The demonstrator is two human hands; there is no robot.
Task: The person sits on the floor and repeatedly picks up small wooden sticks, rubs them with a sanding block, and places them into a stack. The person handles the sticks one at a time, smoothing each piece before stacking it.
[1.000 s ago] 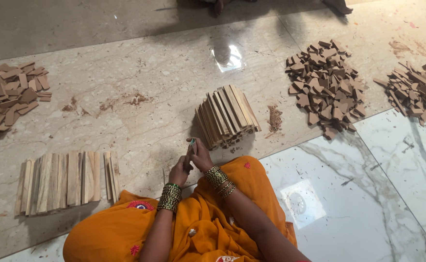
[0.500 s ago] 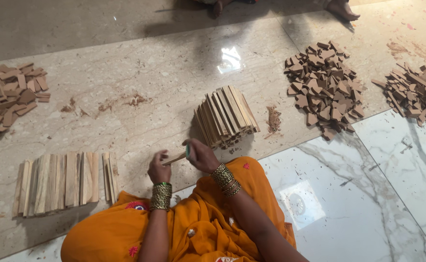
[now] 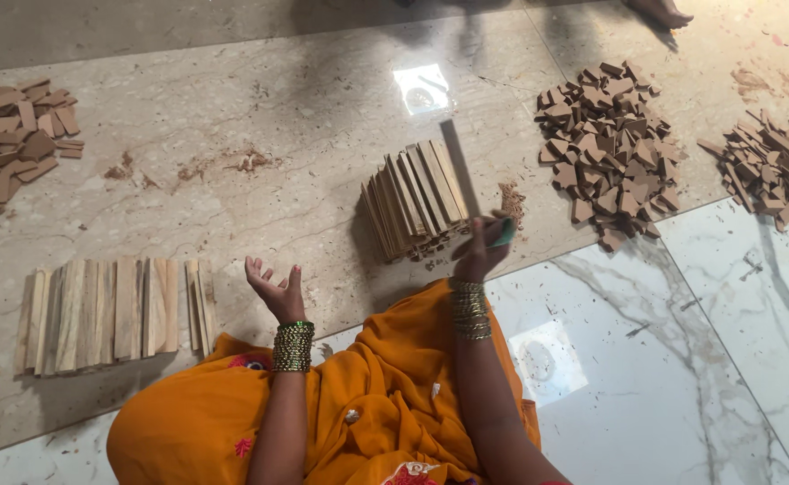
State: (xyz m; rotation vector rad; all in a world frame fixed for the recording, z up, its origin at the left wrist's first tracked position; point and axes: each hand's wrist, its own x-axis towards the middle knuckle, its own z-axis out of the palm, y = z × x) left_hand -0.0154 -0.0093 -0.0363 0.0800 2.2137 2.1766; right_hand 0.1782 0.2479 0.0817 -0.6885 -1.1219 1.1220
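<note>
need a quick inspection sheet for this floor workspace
surface: polished marble floor, with wood dust specks.
job's things: right hand grips a long flat blade raised over the leaning stack of wooden slats; left hand open, palm up, empty.
clutter: row of pale slats, pile of brown chips, second chip pile, third pile.
cables: nothing seen.
surroundings: another person's foot at top edge.

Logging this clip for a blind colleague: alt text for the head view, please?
Seated on a stone floor, a person raises a flat blade in the right hand; the left hand is open and empty. Wood slats lie ahead, more slats at left, chip piles beyond.
</note>
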